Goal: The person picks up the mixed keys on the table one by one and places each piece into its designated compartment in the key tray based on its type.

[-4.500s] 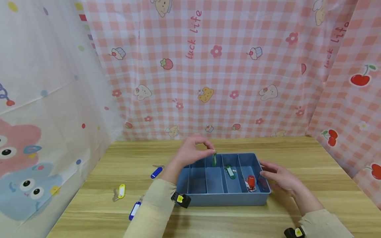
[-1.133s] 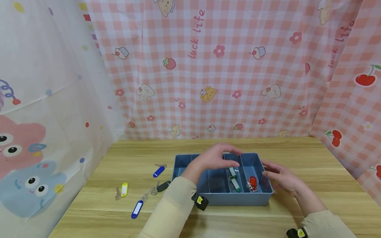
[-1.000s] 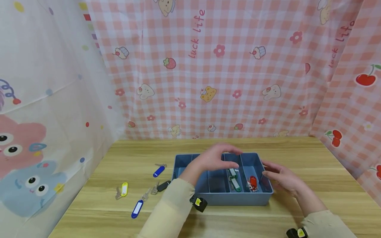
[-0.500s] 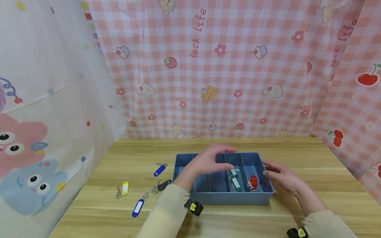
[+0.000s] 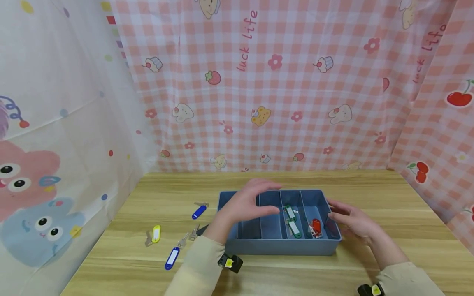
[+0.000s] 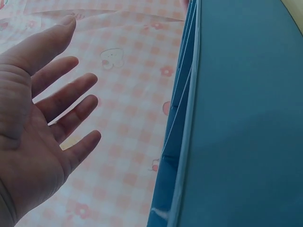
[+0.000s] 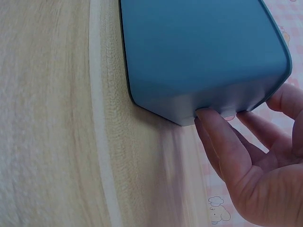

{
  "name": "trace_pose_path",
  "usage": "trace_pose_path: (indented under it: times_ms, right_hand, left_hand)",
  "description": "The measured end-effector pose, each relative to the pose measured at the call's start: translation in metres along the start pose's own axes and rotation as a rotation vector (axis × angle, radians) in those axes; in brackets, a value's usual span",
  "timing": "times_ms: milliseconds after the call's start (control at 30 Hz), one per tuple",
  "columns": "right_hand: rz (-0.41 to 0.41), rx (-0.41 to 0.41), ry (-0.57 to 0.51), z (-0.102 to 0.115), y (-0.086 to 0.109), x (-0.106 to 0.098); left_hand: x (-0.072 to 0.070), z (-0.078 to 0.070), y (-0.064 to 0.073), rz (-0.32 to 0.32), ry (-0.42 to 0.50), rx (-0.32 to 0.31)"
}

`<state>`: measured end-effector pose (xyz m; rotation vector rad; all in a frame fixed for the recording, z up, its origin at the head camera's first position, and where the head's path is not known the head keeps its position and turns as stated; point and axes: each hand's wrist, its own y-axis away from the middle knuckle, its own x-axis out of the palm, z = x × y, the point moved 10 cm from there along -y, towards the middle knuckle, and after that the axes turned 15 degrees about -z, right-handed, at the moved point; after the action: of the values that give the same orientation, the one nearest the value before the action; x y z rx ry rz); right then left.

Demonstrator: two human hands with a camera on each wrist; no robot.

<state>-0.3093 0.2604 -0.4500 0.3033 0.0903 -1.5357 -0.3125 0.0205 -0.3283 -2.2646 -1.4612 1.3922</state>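
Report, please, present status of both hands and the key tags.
Left hand empty above blue box; right hand grips its end. Two green tags, red tag inside. Left arm partly hides black tag outside.

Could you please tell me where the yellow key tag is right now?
In the head view, the yellow key tag lies on the left of the wooden table, beyond and left of the white-labelled blue tag.

Behind the bench (image 5: 289, 273) of light wood grain, a pink-and-white checked cloth (image 5: 229, 96) makes the wall, with the printed words "luck life". On left hangs a white dotted cloth (image 5: 79, 96); on right, a cherry-printed cloth (image 5: 438, 144). The light is soft.
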Motion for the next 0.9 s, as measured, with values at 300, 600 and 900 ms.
trace_pose_path:
  times_ms: [300,600,900]
  right_hand:
    - [0.007,0.002,-0.003,0.000,0.000,0.000]
    - [-0.001,0.003,0.000,-0.001,0.000,-0.001]
    - [0.005,-0.001,-0.010,-0.001,0.000,0.000]
  left_hand:
    - [-0.022,-0.005,0.011,-0.085,-0.079,0.086]
    - [-0.045,-0.011,0.022,-0.137,-0.183,0.158]
    - [-0.073,-0.007,0.037,-0.194,-0.270,0.173]
